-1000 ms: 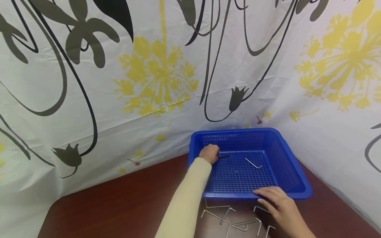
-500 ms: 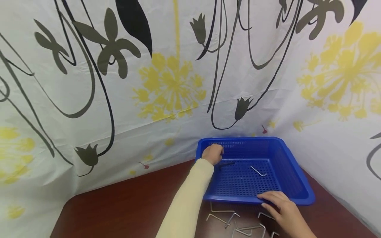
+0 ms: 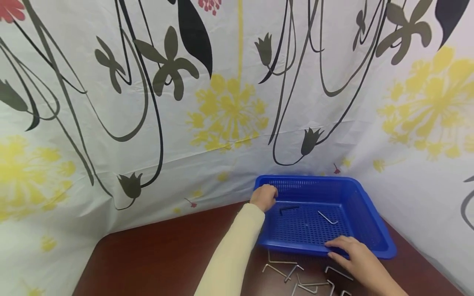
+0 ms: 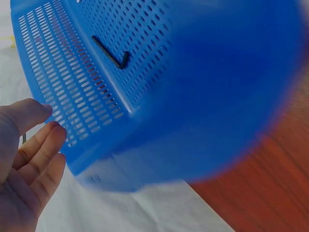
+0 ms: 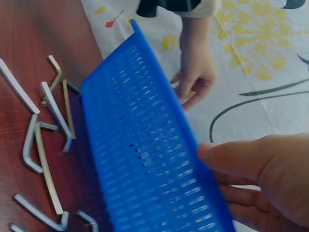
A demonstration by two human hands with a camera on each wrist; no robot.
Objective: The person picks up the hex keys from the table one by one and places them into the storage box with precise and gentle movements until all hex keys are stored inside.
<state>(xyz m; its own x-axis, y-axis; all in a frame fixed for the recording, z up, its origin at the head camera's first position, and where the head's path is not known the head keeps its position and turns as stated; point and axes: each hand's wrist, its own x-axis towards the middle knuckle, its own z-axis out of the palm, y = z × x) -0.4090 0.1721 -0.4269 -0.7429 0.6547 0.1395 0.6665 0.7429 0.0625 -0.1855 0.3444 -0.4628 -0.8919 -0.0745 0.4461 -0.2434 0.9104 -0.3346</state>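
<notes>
A blue perforated plastic basket (image 3: 366, 218) stands on the table against the cloth. On its floor lie a black hex key (image 4: 110, 54), toward the left, and a silver hex key (image 3: 327, 218), toward the right. My left hand (image 3: 263, 198) hovers by the basket's back left, its fingers loosely bent and holding nothing. In the left wrist view, thumb and fingertips are apart, beside the slotted wall. My right hand (image 3: 353, 255) grips the front rim, thumb outside and fingers over the inner side.
Several silver hex keys (image 5: 48, 166) lie scattered on the dark red wooden table (image 3: 159, 250) in front of the basket. A white cloth (image 3: 177, 172) with printed flowers hangs behind and to the right, close to the basket.
My left hand has let go of the black hex key and drawn away to the left, leaving it on the basket floor. My right hand stays at the rim. The head view has shifted.
</notes>
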